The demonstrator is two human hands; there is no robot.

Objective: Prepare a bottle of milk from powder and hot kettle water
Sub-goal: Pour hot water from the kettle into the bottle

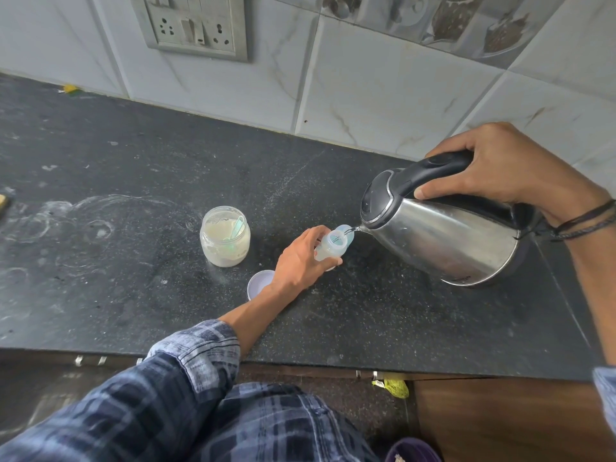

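The right hand (pixel 493 168) grips the tilted kettle (pixel 446 238) by its handle, and a thin stream falls from the spout into the bottle (pixel 328 250), which stands mid-counter right of the powder jar (pixel 225 236). The left hand (pixel 300 261) wraps around the bottle's body. Since the mouth is narrow, too much tilt could send hot water over those fingers.

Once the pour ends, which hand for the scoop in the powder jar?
Left, likely. The left hand grips the small clear bottle beside the open glass powder jar; the right hand holds the steel kettle, farther away.
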